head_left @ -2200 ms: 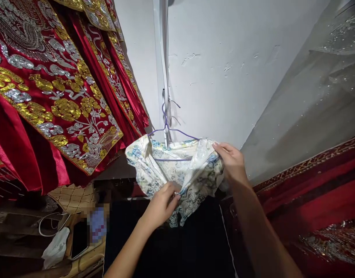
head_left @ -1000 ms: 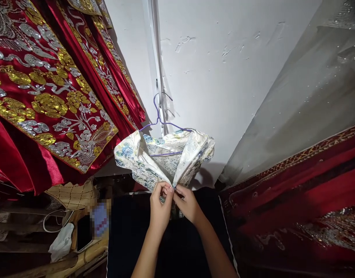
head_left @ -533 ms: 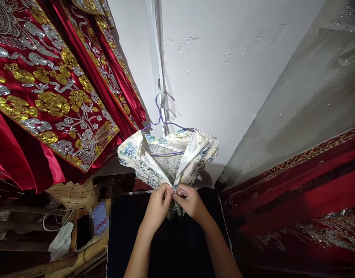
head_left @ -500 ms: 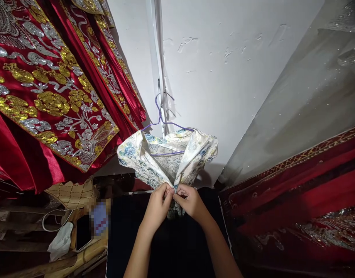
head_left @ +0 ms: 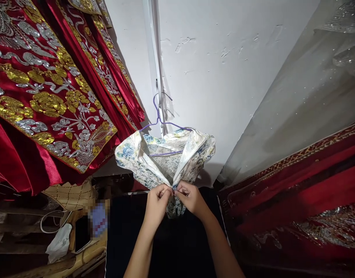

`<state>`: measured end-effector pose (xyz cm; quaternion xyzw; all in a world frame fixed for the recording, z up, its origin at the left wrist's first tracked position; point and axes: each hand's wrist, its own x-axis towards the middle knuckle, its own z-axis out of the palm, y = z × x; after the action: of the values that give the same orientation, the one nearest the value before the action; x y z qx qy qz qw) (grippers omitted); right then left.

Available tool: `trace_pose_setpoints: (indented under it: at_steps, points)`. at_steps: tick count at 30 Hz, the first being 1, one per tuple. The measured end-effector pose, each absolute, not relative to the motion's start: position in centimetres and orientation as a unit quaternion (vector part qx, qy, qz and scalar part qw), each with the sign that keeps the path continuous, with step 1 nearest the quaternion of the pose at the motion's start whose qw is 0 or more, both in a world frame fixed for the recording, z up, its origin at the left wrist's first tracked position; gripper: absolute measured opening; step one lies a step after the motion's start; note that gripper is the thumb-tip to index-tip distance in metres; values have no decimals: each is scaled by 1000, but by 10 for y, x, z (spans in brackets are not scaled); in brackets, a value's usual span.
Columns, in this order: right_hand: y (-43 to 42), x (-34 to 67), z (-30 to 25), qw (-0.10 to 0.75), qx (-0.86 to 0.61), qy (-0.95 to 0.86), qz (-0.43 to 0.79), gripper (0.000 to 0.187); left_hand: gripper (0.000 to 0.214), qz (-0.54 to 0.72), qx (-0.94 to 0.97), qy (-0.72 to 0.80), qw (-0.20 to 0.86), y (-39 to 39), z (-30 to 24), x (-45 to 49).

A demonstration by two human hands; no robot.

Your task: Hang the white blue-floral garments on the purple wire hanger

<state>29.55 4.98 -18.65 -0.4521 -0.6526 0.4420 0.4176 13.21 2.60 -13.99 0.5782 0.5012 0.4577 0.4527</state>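
Observation:
A cream shirt with a blue and green floral print (head_left: 128, 154) hangs on a purple wire hanger (head_left: 158, 121) in front of me. Its collar lies open in a V, and the front edges come together at my fingers. My left hand (head_left: 158, 202) pinches the left front edge of the shirt. Just beside it, my right hand (head_left: 191, 199) grips the other edge, thumb and fingers pressed together. The fingertips of both hands nearly touch. Whatever small fastening may lie between them is hidden.
Red embroidered garments (head_left: 50, 96) hang at the left. A sheer sequinned cloth (head_left: 305, 96) and red fabric (head_left: 325, 193) occupy the right. At lower left, a phone (head_left: 83, 233), a white cable (head_left: 47, 220) and a crumpled plastic bag (head_left: 59, 243) rest on wooden furniture. The wall (head_left: 206, 85) is white.
Both hands stay at the shirt front. The left fingers have curled in and the right fingers have shifted slightly at the edge. The whole view has moved a little.

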Motion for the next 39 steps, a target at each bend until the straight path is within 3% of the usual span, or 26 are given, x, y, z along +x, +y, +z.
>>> trace_pose_setpoints:
  at_steps: [6, 13, 16, 19, 22, 27, 33, 39]
  points:
    - [64, 276, -206, 445, -455, -636, 436, 25, 23, 551, 398, 416, 604, 53, -103, 135]
    - [81, 267, -202, 421, -436, -662, 441, 26, 20, 640, 374, 293, 604, 84, -20, 120]
    - [78, 268, -211, 376, -431, -669, 474, 26, 18, 657, 386, 285, 582, 86, -12, 116]
    - [70, 271, -211, 382, -438, -667, 467, 22, 19, 645, 437, 317, 542, 80, -20, 117]
    - [62, 278, -180, 438, -440, -661, 422, 21, 21, 622, 510, 381, 457, 73, -30, 121]
    - [68, 287, -81, 561, -400, -668, 280, 46, 24, 590, 582, 417, 374, 66, -31, 129]
    - [95, 292, -32, 480, -390, -762, 191, 19, 27, 574, 616, 425, 333, 64, -35, 131]
    - [97, 283, -27, 504, -367, -769, 142, 16, 27, 585, 588, 421, 366, 84, -61, 131]
